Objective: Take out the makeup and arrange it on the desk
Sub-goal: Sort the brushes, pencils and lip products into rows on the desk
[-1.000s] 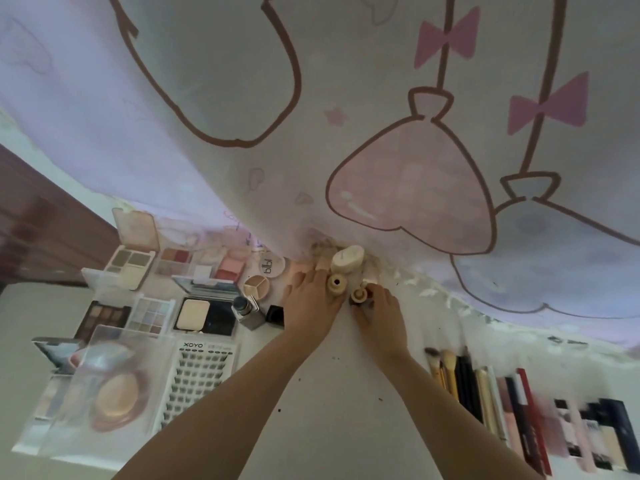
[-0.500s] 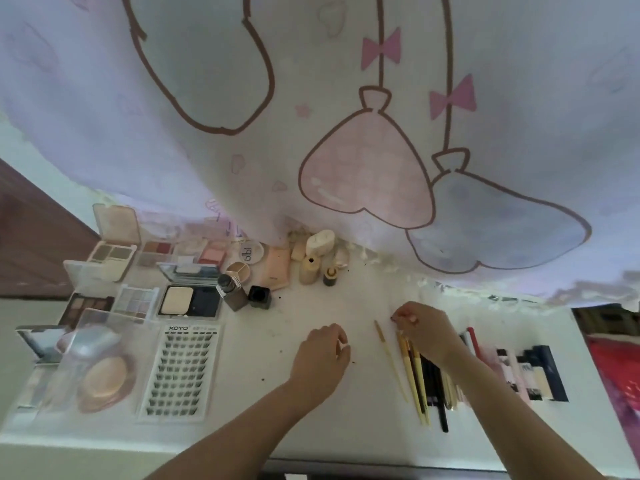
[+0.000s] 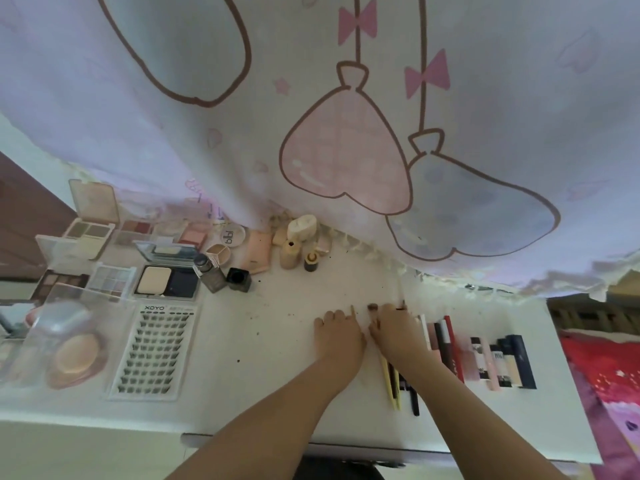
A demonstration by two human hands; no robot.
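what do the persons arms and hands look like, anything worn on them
Both forearms are bare up to the frame's bottom edge, with no sleeves showing. The left hand and right hand wear no gloves, and no watch, bracelet or ring is visible. Nail details are too small to tell.

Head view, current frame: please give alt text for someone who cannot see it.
Two bare hands, the left hand and right hand, rest side by side on a white desk, over a row of makeup brushes. Open palettes and a lash tray lie to the left, lipstick tubes to the right, under a cartoon-printed curtain.
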